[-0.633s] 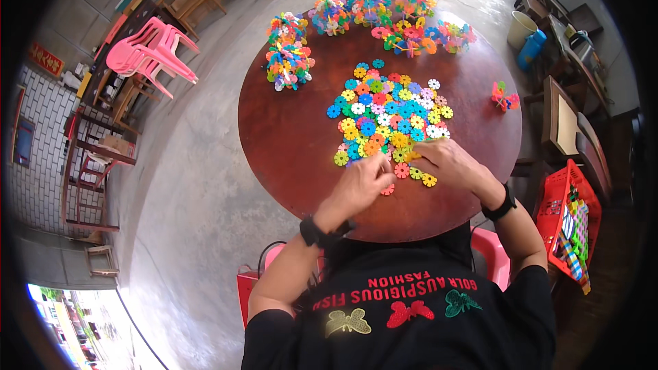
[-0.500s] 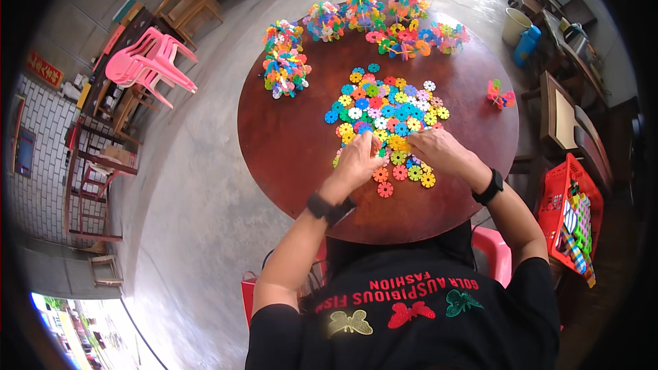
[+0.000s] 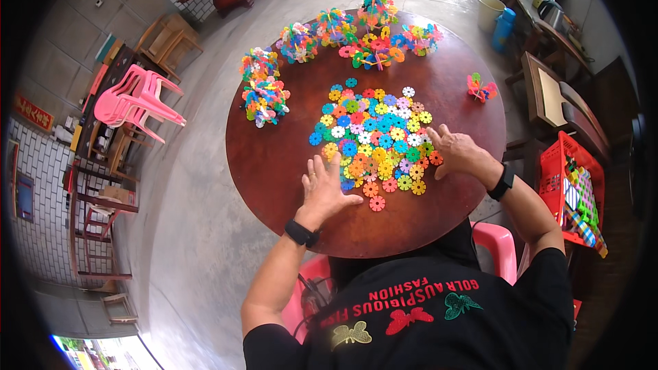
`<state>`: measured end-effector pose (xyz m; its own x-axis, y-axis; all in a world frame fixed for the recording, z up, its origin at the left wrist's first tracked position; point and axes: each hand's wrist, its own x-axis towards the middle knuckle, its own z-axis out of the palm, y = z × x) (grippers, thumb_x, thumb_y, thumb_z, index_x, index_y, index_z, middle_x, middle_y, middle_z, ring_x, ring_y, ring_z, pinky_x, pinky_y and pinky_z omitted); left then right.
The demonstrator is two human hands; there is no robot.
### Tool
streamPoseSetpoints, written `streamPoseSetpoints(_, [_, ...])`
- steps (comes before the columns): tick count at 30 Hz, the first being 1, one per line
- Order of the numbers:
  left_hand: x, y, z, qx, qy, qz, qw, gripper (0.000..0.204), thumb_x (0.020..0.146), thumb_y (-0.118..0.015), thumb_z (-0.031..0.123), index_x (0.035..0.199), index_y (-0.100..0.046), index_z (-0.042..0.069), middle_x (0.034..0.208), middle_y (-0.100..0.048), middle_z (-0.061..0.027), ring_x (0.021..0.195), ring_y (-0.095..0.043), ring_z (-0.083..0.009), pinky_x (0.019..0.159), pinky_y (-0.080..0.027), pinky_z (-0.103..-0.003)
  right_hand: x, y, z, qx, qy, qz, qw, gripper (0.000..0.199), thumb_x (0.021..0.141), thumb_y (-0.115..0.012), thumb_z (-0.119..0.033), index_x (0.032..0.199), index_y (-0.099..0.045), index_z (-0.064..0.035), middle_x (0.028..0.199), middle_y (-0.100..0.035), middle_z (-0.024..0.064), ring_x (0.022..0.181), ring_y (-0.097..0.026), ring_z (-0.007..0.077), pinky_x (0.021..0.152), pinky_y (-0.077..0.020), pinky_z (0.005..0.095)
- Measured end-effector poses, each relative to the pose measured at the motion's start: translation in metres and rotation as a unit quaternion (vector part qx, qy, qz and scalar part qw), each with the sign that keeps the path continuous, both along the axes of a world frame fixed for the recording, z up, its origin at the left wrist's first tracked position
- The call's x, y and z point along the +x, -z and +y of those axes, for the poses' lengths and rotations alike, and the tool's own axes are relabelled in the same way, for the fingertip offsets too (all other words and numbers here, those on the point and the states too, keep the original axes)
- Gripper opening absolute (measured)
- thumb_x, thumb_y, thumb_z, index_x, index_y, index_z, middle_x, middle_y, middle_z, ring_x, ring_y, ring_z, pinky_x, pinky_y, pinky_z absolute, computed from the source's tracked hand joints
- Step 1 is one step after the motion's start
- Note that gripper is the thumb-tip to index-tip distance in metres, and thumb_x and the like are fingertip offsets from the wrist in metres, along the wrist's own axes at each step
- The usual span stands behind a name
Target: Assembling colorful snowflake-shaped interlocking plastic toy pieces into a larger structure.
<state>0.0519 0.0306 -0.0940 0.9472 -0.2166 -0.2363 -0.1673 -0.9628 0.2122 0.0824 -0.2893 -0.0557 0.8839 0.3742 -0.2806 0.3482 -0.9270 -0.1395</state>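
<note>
A spread of flat, colourful flower-shaped plastic pieces [image 3: 378, 133] lies on the round dark-red table [image 3: 288, 157]. My left hand [image 3: 324, 188] rests flat on the table at the pile's near-left edge, fingers apart, holding nothing. At the pile's right edge my right hand [image 3: 458, 151] lies palm down, fingers touching the outer pieces. Both wrists carry black bands. Several built-up clusters of the same pieces [image 3: 264, 85] stand along the far and left rim, and a small red cluster [image 3: 480, 88] sits at the right.
Stacked pink plastic chairs [image 3: 140, 99] stand to the left on the concrete floor. A red crate [image 3: 574, 185] with colourful pieces sits at the right beside dark wooden benches [image 3: 552, 96]. I sit on a pink chair [image 3: 497, 240] at the table's near edge.
Both hands have spread apart to the left and right edges of the pile and lie flat; earlier they were close together at its near edge.
</note>
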Motion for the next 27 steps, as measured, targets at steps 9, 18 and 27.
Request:
streamPoseSetpoints(9, [0.028, 0.019, -0.057, -0.066, 0.001, -0.068, 0.995, 0.105, 0.067, -0.078, 0.047, 0.146, -0.019, 0.011, 0.140, -0.024, -0.0336, 0.134, -0.023, -0.0484, 0.106, -0.024, -0.058, 0.037, 0.032, 0.073, 0.189, -0.061, -0.020, 0.980, 0.076, 0.061, -0.082, -0.021, 0.119, -0.041, 0.0037, 0.109, -0.048, 0.0241, 0.098, -0.057, 0.0395, 0.084, -0.0500, 0.0430])
streamPoseSetpoints(18, [0.088, 0.004, -0.039, -0.109, -0.002, -0.221, 0.969, 0.087, 0.072, -0.073, 0.051, 0.141, -0.034, 0.014, 0.138, -0.034, -0.0248, 0.131, -0.031, -0.0413, 0.104, -0.032, -0.053, 0.082, 0.019, 0.076, 0.210, -0.060, -0.210, 0.953, 0.069, 0.064, -0.079, -0.025, 0.125, -0.049, -0.0107, 0.114, -0.049, 0.0162, 0.107, -0.054, 0.0356, 0.082, -0.0487, 0.0450])
streamPoseSetpoints(27, [0.096, 0.010, -0.052, -0.061, -0.033, -0.045, 0.997, 0.091, 0.072, -0.072, 0.053, 0.145, -0.030, 0.017, 0.147, -0.024, -0.0207, 0.139, -0.019, -0.0398, 0.104, -0.026, -0.060, 0.079, 0.038, 0.076, 0.112, 0.021, -0.093, 0.989, 0.059, 0.071, -0.074, -0.039, 0.122, -0.057, -0.0146, 0.123, -0.049, 0.0159, 0.115, -0.049, 0.0351, 0.087, -0.0464, 0.0504])
